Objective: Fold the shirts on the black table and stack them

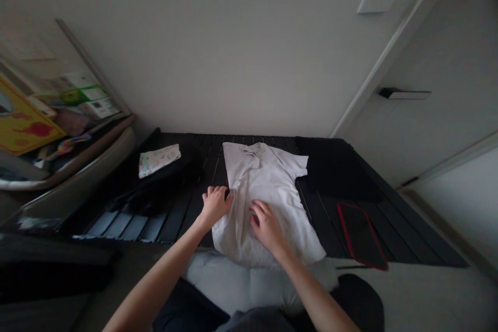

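The left hand (216,202) and right hand (268,225), loosely spread, seemingly gripping nothing, might best smooth the shirt (278,181) toward the desk's (187,212) near edge.

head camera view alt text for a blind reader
A white short-sleeved shirt lies spread on a black slatted table, the person's left hand at its left edge and right hand over its front. A red-edged, tablet-like device lies at right; a patterned packet rests on black fabric at left.
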Action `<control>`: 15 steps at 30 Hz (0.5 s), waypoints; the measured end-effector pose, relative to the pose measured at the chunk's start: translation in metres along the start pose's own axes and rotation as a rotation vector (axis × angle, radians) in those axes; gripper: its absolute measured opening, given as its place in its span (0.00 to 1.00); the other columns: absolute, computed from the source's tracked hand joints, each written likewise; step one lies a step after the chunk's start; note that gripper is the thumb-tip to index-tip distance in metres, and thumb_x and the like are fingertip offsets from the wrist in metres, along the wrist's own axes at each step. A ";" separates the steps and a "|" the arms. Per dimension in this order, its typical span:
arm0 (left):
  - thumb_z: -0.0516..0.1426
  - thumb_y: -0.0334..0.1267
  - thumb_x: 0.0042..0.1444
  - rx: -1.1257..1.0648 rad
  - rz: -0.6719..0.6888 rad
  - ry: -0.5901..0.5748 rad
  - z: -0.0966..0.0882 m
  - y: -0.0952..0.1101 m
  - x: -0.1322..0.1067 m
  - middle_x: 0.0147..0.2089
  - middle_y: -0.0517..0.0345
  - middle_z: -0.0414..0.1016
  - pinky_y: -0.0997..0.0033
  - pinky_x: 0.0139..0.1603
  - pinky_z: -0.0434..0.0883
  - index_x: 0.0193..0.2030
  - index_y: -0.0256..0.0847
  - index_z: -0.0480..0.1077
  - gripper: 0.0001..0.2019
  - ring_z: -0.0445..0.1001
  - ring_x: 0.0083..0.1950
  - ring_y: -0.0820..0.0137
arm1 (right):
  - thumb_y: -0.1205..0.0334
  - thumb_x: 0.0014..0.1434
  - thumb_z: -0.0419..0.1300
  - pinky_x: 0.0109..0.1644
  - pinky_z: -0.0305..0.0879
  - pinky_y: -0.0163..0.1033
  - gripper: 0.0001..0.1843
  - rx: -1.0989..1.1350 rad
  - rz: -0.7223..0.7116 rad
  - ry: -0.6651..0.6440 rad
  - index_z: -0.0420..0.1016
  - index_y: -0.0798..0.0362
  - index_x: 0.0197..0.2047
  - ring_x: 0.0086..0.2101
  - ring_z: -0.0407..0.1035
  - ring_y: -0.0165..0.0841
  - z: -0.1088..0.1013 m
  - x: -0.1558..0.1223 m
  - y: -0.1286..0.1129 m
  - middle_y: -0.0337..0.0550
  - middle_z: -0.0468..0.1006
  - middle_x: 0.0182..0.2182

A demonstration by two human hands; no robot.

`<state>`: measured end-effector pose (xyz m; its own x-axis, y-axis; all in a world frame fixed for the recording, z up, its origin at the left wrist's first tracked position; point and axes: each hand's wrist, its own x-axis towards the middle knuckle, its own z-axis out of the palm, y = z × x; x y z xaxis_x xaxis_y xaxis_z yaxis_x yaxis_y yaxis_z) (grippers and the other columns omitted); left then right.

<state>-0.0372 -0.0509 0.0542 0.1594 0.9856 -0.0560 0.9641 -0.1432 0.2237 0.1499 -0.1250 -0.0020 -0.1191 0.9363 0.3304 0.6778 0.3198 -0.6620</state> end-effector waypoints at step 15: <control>0.51 0.33 0.58 -0.118 0.379 0.052 -0.036 0.070 -0.067 0.41 0.53 0.71 0.68 0.46 0.67 0.38 0.40 0.67 0.05 0.72 0.44 0.66 | 0.63 0.57 0.53 0.58 0.60 0.53 0.12 -0.221 0.086 0.418 0.73 0.54 0.42 0.52 0.62 0.43 -0.069 0.020 0.062 0.54 0.70 0.49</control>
<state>0.0115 -0.1233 0.1086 0.4855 0.8684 0.1007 0.8073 -0.4896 0.3295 0.2394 -0.0959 0.0096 0.2148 0.8051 0.5528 0.8158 0.1633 -0.5548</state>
